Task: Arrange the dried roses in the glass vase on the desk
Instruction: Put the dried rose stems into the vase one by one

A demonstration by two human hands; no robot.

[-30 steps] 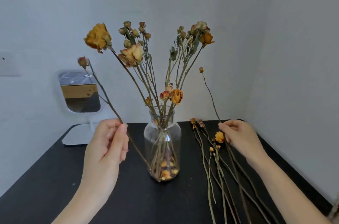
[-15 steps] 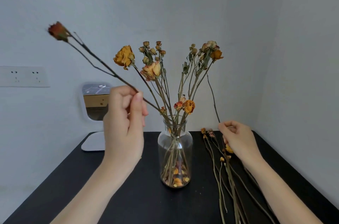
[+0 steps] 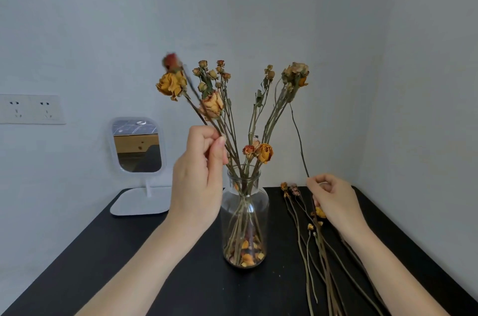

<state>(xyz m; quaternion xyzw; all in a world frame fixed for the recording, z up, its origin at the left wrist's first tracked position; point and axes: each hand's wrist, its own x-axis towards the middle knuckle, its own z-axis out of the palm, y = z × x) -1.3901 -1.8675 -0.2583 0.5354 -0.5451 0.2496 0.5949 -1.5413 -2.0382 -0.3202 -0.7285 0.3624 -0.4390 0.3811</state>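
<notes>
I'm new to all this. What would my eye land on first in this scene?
The glass vase at the middle of the black desk stands out, dried roses fanning up from it. The left hand pinches a red-budded rose beside that bunch, and the right hand pinches a thin stem above loose roses lying on the desk's right side. A white mirror stands at back left.

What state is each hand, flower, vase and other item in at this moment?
left hand, pinches the red-bud rose, raised left of the vase.
right hand, pinches a thin stem, held upright.
glass vase, upright on the desk, holding roses, petals at the bottom.
loose roses, lying flat right of the vase.
mirror, upright on its stand.
wall socket, nothing plugged in.
</notes>
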